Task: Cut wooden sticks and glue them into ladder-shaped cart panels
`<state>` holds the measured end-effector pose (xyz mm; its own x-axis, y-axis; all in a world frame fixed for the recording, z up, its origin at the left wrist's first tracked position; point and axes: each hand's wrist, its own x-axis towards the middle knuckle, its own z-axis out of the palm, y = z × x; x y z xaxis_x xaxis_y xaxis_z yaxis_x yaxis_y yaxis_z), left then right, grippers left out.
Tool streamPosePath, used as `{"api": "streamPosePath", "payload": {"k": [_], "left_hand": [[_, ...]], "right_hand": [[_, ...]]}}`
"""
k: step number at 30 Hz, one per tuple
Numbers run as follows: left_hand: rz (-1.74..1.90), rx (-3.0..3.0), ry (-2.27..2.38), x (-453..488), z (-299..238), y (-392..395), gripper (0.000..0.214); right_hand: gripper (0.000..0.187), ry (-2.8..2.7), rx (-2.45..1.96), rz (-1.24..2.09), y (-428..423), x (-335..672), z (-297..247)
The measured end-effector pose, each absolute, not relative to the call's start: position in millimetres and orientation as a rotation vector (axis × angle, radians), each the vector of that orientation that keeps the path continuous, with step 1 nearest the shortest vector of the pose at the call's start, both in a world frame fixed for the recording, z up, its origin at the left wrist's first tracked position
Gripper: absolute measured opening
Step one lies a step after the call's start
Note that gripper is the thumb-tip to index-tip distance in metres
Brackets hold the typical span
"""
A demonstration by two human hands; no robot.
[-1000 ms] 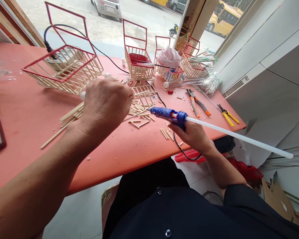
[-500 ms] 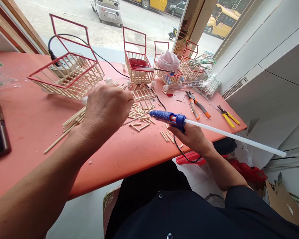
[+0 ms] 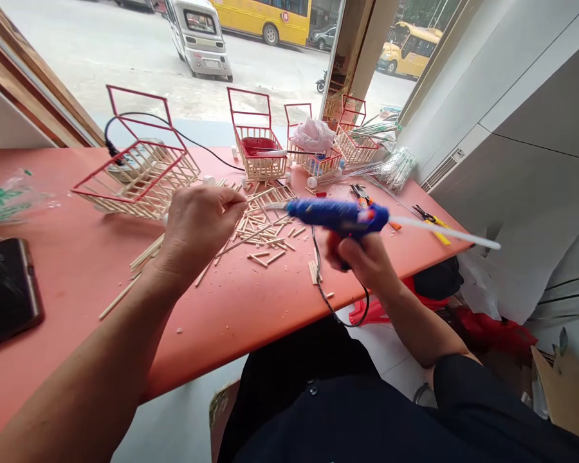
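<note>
Watching over the head camera, I see my left hand raised just above the bench, its fingers pinched tight on the near end of a thin stick that runs out to the right of them. My right hand is clenched around the grip of a blue glue gun. The gun lies level, and its nozzle points left toward the free end of the stick, very close to it; I cannot tell whether they touch. A white glue rod sticks out of the gun's back, running far to the right of my right fingers, and a black cord drops from the gun over the bench edge. Below and between both sets of fingers lie loose sticks scattered on the bench. Beyond my left fingers stands a big basket with a red frame, tilted. Smaller baskets stand in a row farther back, beyond the nozzle. Pliers lie just behind the gun, and yellow cutters lie beyond my right fingers, under the rod. Well left of my left fingers lie a dark phone and a clear bag.
</note>
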<state>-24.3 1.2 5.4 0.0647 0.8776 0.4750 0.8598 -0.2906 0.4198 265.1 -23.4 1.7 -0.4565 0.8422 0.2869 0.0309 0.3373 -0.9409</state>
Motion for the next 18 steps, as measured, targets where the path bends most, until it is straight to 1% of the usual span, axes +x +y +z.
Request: {"api": "streamPosePath", "payload": {"k": [2,4,9,12,16,18], "left_hand": [[1.128,2.148,1.915,-19.1,12.5,-5.7,0.025],[1.245,2.116,1.867,-17.4,15.2,-13.4,0.024],[1.44,2.117,1.743,-24.9,6.1,-23.7,0.021],[1.515,2.12,1.676,-27.7,3.1,-23.6,0.015],[1.569,2.309,1.484,-24.5,7.6,-24.2,0.014],[1.586,2.458,1.377,-20.6,8.8,-26.9,0.013]], "right_hand": [[0.058,-1.519,-0.756,1.245,-12.4,269.2,11.9],[0.062,-1.43,-0.784,1.232,-2.0,278.4,19.9],[0.061,-1.504,-0.908,1.234,6.8,312.3,26.0],[0.059,-1.573,-0.932,1.116,11.2,331.2,31.1],[0.06,-1.539,-0.96,0.947,24.3,345.7,40.1],[0.062,-1.54,-0.967,0.955,28.3,346.9,39.6]]}}
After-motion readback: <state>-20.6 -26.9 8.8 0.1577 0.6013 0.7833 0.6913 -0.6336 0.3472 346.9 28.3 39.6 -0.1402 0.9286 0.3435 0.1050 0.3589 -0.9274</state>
